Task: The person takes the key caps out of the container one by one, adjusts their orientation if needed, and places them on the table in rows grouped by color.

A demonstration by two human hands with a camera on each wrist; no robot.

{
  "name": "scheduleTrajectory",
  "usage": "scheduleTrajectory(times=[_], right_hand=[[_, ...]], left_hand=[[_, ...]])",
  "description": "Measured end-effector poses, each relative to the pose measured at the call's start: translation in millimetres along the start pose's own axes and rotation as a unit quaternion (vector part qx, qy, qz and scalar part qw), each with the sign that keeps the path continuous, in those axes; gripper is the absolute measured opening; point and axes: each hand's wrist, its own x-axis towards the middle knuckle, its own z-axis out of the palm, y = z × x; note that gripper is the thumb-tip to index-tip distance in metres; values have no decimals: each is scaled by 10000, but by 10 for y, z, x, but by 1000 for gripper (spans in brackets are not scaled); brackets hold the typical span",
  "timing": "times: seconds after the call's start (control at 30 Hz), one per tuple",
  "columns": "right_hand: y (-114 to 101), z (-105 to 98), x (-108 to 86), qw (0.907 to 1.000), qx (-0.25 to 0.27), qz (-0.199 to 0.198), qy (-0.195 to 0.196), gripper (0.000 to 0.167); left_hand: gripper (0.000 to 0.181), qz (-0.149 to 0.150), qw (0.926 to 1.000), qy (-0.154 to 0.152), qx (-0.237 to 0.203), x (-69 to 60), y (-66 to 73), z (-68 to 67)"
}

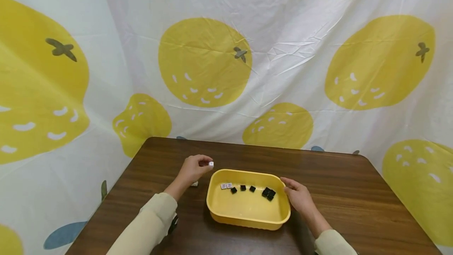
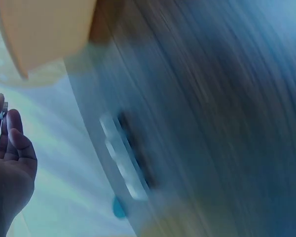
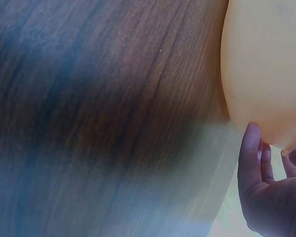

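Left hand (image 1: 194,167): pinching a small white tile (image 1: 211,164) between thumb and fingertips, above the table (image 1: 357,192), just outside the left end of the yellow tub (image 1: 244,209). Right hand (image 1: 299,196): thumb at the rim, fingers on the outer wall, gripping the right end. In the tub I count two white tiles (image 1: 223,186) side by side, three single black tiles (image 1: 243,188) and a black cluster (image 1: 270,194) near the right end. Left wrist view, blurred: a pale row (image 2: 122,160) on the table.

Risks, as I judge them: the pinch takes in little of the tile, so a slight slip could drop it. A low wrist could clip the rim. A tug from the right hand could slide the tub and scatter the singles.
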Motion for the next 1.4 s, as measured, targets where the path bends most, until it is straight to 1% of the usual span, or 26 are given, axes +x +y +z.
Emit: scheduleTrajectory(times=[0.1, 0.23, 0.3, 0.43, 0.53, 0.6, 0.67, 0.77, 0.93, 1.1, 1.4], right_hand=[[6, 3, 1, 10000, -21, 0, -11, 40], [8, 6, 4, 10000, 37, 13, -56, 40], [11, 7, 6, 10000, 74, 13, -60, 40], [17, 6, 12, 9999, 120, -2, -36, 40], [20, 6, 17, 9999, 96, -28, -19, 40], [18, 4, 14, 10000, 64, -50, -13, 39], [15, 3, 12, 10000, 6, -61, -15, 39], [7, 2, 7, 9999, -55, -87, -19, 40], [4, 6, 5, 10000, 34, -38, 0, 40], [11, 9, 7, 9999, 112, -3, -4, 40], [17, 5, 11, 9999, 95, -15, -41, 40]], left_hand=[[18, -55, 9998, 147, 143, -18, -126, -148], [18, -140, 9991, 188, 351, -72, -314, -360], [19, -160, 9987, 176, 448, -105, -418, -465], [20, -347, 9973, 122, 631, -175, -610, -649], [20, -523, 9957, 27, 763, -226, -725, -756], [19, -602, 9943, -60, 880, -259, -783, -804], [18, -654, 9927, -162, 1001, -285, -827, -833], [16, -694, 9902, -336, 1167, -305, -885, -839], [14, -741, 9889, -513, 1183, -323, -930, -815], [13, -685, 9884, -565, 1229, -340, -923, -792], [11, -664, 9880, -646, 1235, -331, -947, -744]])
